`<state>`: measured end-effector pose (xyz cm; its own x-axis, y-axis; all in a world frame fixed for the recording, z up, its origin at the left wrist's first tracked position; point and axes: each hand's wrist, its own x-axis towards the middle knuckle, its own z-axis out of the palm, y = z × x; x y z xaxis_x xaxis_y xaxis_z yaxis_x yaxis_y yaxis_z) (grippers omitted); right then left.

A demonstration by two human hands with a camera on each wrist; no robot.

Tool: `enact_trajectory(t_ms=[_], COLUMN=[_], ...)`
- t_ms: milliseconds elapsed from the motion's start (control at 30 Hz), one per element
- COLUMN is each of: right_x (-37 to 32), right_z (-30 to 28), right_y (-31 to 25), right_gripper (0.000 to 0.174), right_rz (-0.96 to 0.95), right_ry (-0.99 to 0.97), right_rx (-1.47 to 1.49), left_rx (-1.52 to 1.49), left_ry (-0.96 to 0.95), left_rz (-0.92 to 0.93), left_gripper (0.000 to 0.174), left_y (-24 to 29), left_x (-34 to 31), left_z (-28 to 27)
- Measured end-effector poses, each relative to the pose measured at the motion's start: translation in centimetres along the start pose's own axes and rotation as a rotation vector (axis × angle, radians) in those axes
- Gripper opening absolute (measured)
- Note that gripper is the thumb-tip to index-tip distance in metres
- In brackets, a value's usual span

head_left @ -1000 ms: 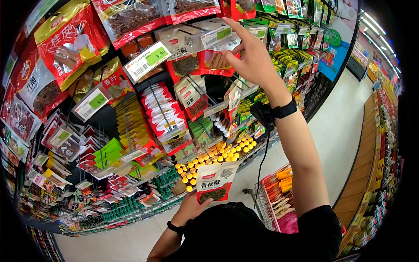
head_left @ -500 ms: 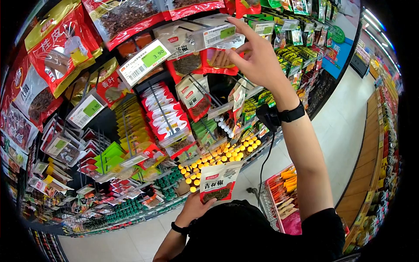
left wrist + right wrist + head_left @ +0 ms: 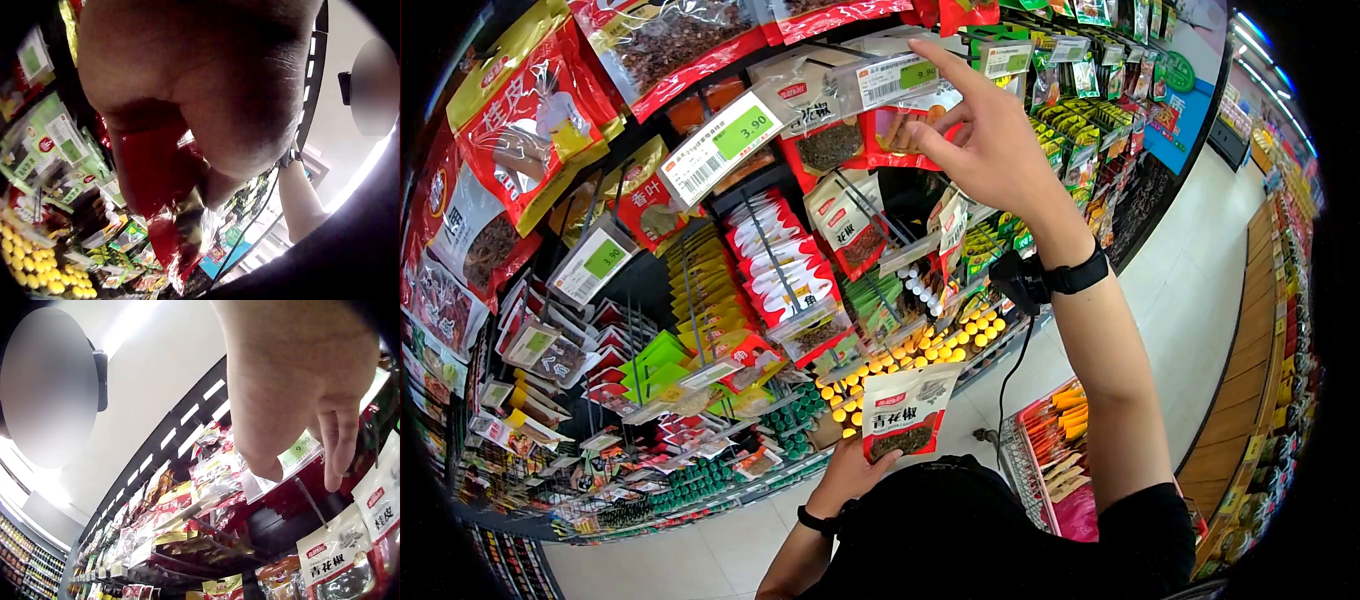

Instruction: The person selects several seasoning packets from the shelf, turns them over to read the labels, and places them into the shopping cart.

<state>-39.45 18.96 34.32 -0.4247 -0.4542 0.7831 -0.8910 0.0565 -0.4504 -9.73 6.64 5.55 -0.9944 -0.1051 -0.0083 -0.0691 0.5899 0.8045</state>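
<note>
My left hand (image 3: pixel 852 478) grips the bottom edge of a white-and-red packet of dried green peppercorns (image 3: pixel 908 412), low in the head view. Up close in the left wrist view, the packet's red foil (image 3: pixel 153 165) shows between thumb and fingers. Higher up, my right hand (image 3: pixel 998 150) reaches to the rack with index finger and thumb spread apart. Its index fingertip is right at the top of a 9.90 price tag (image 3: pixel 897 80). Below that hand in the right wrist view hangs a matching peppercorn packet (image 3: pixel 334 556), with a cinnamon packet (image 3: pixel 382 509) beside it.
Spice packets hang on hooks across the rack, with a 3.90 tag (image 3: pixel 725 147) jutting out at left. Yellow-capped bottles (image 3: pixel 920 350) stand below. A shopping cart (image 3: pixel 1040 500) with goods is at lower right, and a cable (image 3: pixel 1003 400) hangs from the right wrist camera.
The view has shifted slightly, and the rack's left side sits further left in it. My right hand stays by the 9.90 tag. My left hand keeps its grip on the packet, which has turned a little.
</note>
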Motion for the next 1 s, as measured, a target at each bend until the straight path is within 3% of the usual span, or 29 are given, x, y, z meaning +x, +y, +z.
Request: enact_trajectory(t_ms=[533,733,900,967,1000], right_x=[0.4,0.0,-3.1,-6.2,-8.0], right_z=[-0.7,-1.1,-0.4,0.0,0.3], right_y=[1.1,1.2,1.0,1.7,2.3], right_gripper=[0.05,0.056,0.059,0.056,0.042], right_rz=[-0.183,-0.167,-0.225,-0.178,-0.147], right_ry=[0.077,0.041,0.233,0.219,0.201], right_rx=[-0.238,-0.318,-0.227,-0.116,-0.133], left_rx=[-0.024,-0.024,-0.166,-0.266,-0.287], left_ry=[0.023,0.05,0.059,0.104,0.149], left_rz=[-0.024,0.011,-0.045,-0.041,0.0], left_gripper=[0.034,0.033,0.035,0.034,0.031], left_y=[0.5,0.1,-0.9,-1.2,-0.9], left_x=[0.5,0.8,0.7,0.6,0.7], left_z=[0.5,0.9,0.9,1.1,1.1])
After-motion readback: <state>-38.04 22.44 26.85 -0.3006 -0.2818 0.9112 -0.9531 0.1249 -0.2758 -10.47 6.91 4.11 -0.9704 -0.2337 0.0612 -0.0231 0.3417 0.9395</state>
